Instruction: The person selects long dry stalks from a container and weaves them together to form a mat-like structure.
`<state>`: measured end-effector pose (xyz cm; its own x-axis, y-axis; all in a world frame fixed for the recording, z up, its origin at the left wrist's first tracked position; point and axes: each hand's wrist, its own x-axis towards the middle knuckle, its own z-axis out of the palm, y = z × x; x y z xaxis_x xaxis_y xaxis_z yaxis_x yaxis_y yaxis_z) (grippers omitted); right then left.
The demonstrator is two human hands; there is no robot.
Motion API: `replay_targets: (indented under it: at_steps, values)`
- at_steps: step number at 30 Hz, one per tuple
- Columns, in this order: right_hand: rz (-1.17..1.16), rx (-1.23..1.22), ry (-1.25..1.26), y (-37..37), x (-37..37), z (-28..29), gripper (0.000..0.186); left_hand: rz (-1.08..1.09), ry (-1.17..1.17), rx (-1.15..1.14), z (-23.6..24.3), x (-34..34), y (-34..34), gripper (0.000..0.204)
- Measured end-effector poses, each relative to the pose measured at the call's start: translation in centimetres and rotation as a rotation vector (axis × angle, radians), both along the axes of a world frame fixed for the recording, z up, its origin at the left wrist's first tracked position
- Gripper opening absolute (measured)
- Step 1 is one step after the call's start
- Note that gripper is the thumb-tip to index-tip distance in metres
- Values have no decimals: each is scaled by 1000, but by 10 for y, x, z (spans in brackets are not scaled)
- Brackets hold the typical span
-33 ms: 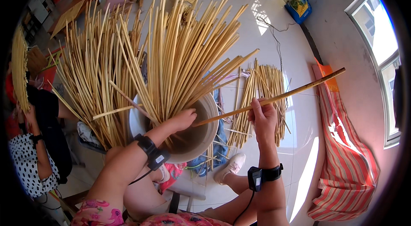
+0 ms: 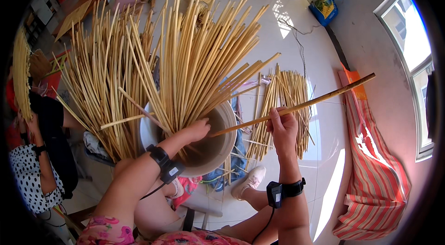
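My right hand pinches a long, thin wooden stick between thumb and fingers. The stick slants from the bucket up to the far right. Its lower end stops beside my left hand, whose fingers are curled over the bucket; whatever they hold, if anything, is hidden. The white bucket stands between my knees with murky liquid inside. A big bundle of pale sticks stands upright in it, fanning out away from me.
A second upright bundle of sticks stands to the left. More sticks lie on the floor at right. A striped cloth hangs by the wall under the window. Another person's arm shows at far left, near a woven piece.
My right hand has shifted very slightly left. The stick's ends have moved a tiny bit right; the rest looks the same.
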<state>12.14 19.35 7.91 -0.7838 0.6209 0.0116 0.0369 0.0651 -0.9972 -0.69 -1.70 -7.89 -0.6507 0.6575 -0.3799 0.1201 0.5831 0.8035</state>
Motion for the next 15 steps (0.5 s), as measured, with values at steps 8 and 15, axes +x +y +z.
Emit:
replay_targets:
  at_steps: [8, 15]
  values:
    - [296, 332, -146, -20, 1, -5, 12, -574, 252, -582, -19, 3, -6, 47]
    - [350, 211, -294, -18, 2, -16, 20, -533, -48, -285, 26, -5, 2, 27]
